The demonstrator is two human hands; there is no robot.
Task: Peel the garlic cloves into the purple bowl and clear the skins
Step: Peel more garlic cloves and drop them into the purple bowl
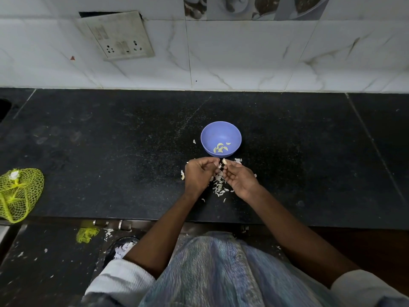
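Note:
The purple bowl (220,138) stands on the black counter (110,151) and holds several peeled garlic cloves (220,147). Just in front of it my right hand (240,177) pinches a pale garlic clove (224,161) at its fingertips. My left hand (199,173) is beside it with curled fingers, its fingertips near the clove at a bit of skin. A heap of white garlic skins (219,185) lies on the counter under and between both hands. One more pale piece (182,175) lies left of my left hand.
A yellow-green net bag (18,193) lies at the counter's left front edge. A scrap of the same net (86,234) and scattered skins are on the floor below. A switch plate (120,36) is on the tiled wall behind.

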